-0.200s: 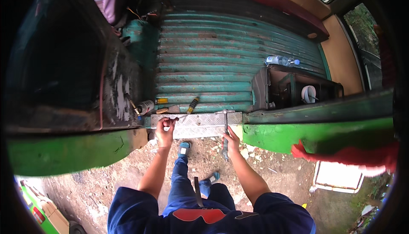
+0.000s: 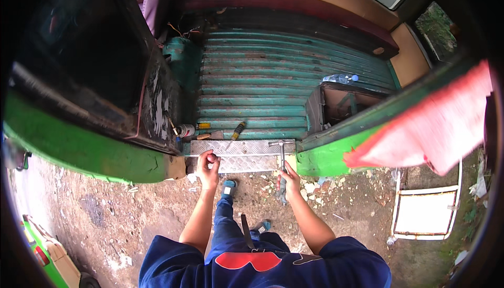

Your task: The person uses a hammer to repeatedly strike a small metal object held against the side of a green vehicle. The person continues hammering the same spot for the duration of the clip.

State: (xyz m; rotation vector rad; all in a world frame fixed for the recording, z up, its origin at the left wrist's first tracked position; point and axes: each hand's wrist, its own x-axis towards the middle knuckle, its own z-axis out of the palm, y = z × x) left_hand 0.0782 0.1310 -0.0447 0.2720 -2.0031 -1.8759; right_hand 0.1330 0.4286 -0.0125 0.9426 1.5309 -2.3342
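My left hand [image 2: 208, 170] is closed over the left part of a silver tread-plate step [image 2: 243, 147], its fingers pinched on a small dark thing I cannot make out. At the step's right part, my right hand [image 2: 289, 180] grips a grey T-shaped metal tool [image 2: 282, 154] with its crossbar uppermost. On the ridged floor just beyond lie a yellow-and-black screwdriver [image 2: 239, 129], a wooden-handled scraper [image 2: 205, 136], a spray can [image 2: 186, 130] and a smaller yellow handle [image 2: 202, 126].
The vehicle's teal ridged floor [image 2: 252, 78] holds a black box [image 2: 341, 110] and a plastic bottle [image 2: 338, 78]. A red cloth [image 2: 420, 125] spreads across the right. A white-panelled metal frame [image 2: 424, 212] lies on the littered ground. A dark door panel [image 2: 84, 62] fills the left.
The red cloth has risen and spread across the green body at right. The view has shifted slightly. My two hands keep their grips at about the same places by the step.
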